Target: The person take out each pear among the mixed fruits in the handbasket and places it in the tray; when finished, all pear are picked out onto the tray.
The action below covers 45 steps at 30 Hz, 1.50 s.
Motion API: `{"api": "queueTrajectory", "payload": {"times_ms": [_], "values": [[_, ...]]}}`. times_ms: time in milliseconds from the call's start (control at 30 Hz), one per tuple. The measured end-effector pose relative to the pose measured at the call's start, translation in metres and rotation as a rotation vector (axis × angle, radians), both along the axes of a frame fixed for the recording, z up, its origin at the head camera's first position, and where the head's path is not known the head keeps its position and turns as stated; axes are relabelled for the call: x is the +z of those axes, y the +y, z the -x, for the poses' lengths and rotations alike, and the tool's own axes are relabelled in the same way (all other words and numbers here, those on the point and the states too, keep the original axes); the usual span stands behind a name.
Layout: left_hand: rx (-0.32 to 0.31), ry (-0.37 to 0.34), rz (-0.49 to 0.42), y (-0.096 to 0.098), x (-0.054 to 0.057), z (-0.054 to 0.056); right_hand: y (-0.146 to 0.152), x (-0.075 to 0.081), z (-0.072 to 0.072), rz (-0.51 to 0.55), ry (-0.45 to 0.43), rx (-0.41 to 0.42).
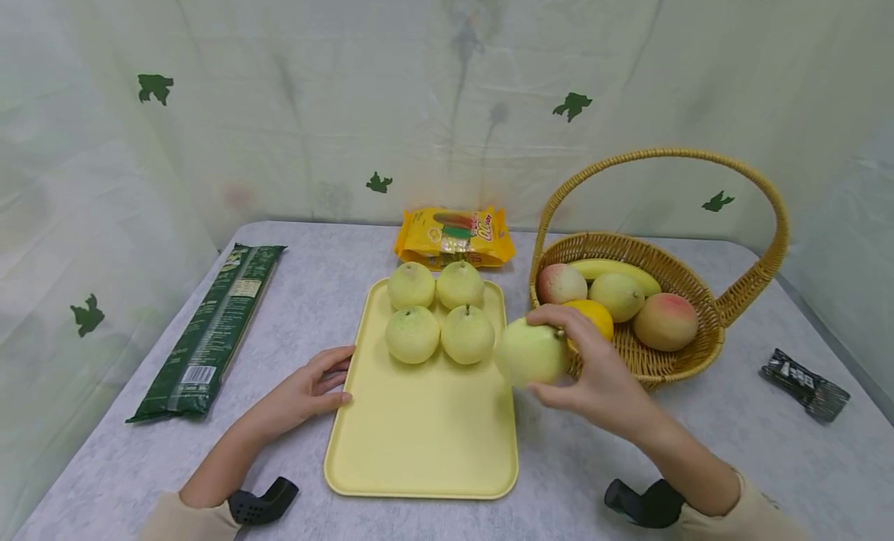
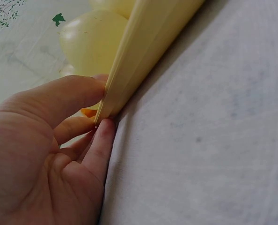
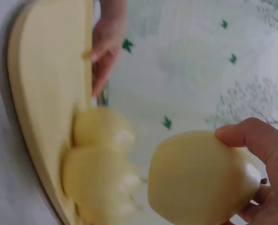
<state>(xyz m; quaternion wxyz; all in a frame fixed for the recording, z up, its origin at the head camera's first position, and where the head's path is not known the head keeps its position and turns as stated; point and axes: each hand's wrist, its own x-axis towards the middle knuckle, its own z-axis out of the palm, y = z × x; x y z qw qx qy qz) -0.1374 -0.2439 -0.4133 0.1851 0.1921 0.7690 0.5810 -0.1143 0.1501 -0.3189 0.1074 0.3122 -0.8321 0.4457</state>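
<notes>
My right hand [image 1: 594, 370] holds a round, pale green pear [image 1: 532, 353] between thumb and fingers, above the right edge of a yellow tray [image 1: 426, 448]. In the right wrist view the pear [image 3: 200, 178] hangs apart from the tray, its dark stem by the palm. Several similar pears [image 1: 412, 335] stand in two rows at the tray's far end. At the tray's left rim, my left hand [image 1: 307, 390] grips the edge. The left wrist view has the left thumb [image 2: 78, 91] on the rim and other fingers against its side.
Right of the tray stands a wicker basket [image 1: 712, 355] with a tall handle, holding a banana, peaches and other fruit. Behind the tray lies a yellow packet [image 1: 454, 234]. A long green package [image 1: 209, 331] lies at left, a small black wrapper [image 1: 805, 384] at far right.
</notes>
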Motion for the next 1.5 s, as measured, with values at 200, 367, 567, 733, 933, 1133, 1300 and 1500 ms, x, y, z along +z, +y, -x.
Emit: {"api": "queueTrajectory", "payload": {"times_ms": [200,367,567,733,933,1133,1300,1500], "values": [[-0.006,-0.009,-0.009,-0.001,0.001,0.000,-0.040,-0.025,0.003,-0.054,-0.106,0.135],[-0.005,-0.006,-0.007,-0.001,0.000,0.000,-0.063,-0.046,0.007,-0.058,-0.182,0.218],[0.000,0.002,0.007,0.000,0.000,-0.001,-0.077,-0.060,0.008,-0.083,-0.213,0.245],[0.009,-0.003,0.016,0.000,0.000,0.000,-0.084,-0.064,0.009,-0.094,-0.253,0.230],[0.004,0.008,0.014,0.000,0.000,0.000,-0.098,-0.067,0.009,-0.056,-0.326,0.207],[0.010,0.008,0.014,0.000,0.000,0.001,-0.110,-0.048,0.002,0.023,-0.352,0.202],[0.002,0.019,0.004,-0.001,0.000,0.000,-0.116,-0.041,-0.003,0.047,-0.351,0.197],[-0.009,0.014,-0.021,0.000,0.000,0.000,-0.114,-0.035,-0.005,0.068,-0.394,0.192]]}}
